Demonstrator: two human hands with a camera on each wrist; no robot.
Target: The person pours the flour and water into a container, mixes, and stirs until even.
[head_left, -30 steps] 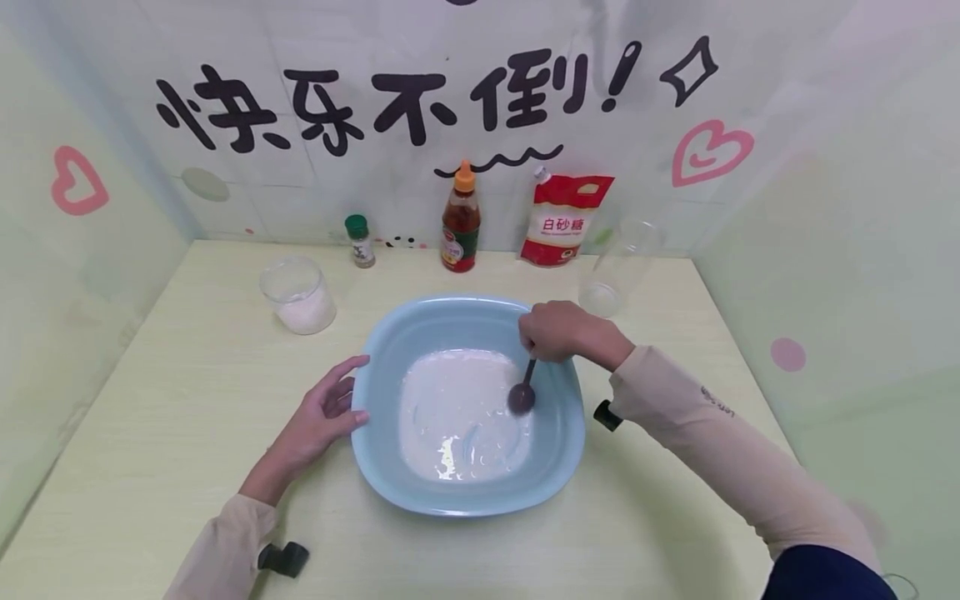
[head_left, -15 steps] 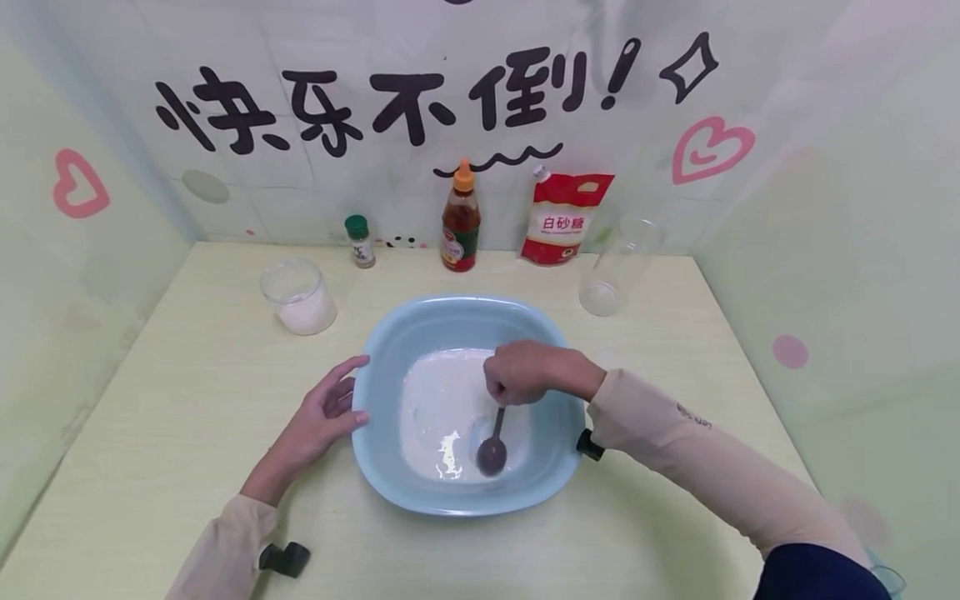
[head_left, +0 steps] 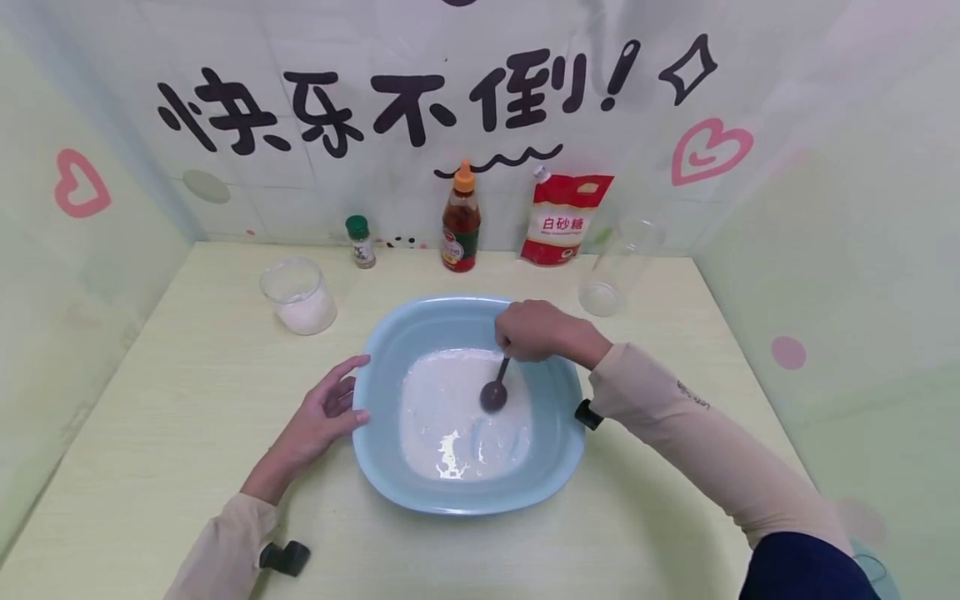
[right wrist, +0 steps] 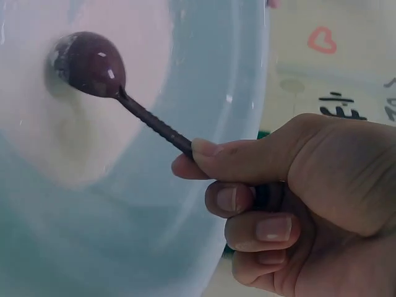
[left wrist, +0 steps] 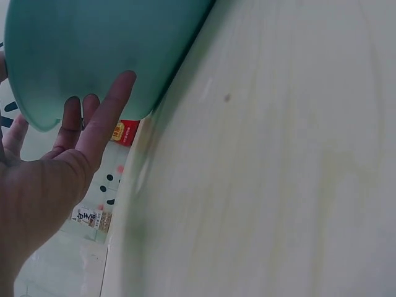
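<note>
A light blue basin (head_left: 555, 454) sits mid-table with a shallow white liquid (head_left: 442, 400) spread over its bottom. My right hand (head_left: 534, 331) reaches over the basin's far right side and grips a dark brown spoon (head_left: 493, 397) by its handle. In the right wrist view the spoon's rounded bowl (right wrist: 93, 65) lies in the white liquid, thumb and forefinger pinching the ribbed handle. On the basin's left side, my left hand (head_left: 315, 421) steadies the rim with spread fingertips. The left wrist view shows its fairly straight fingers against the outer wall (left wrist: 74, 49).
Beyond the basin stand a glass of white powder (head_left: 303, 304), a green-capped spice jar (head_left: 361, 243), an orange-capped sauce bottle (head_left: 461, 225) and a red-and-white sugar pouch (head_left: 564, 221). A tall clear glass (head_left: 611, 271) is at the back right. Walls border the table on three sides.
The spoon has swept from the basin's right side toward the near edge, then back away toward the middle, moving with my right hand. My left hand and the basin stay in place.
</note>
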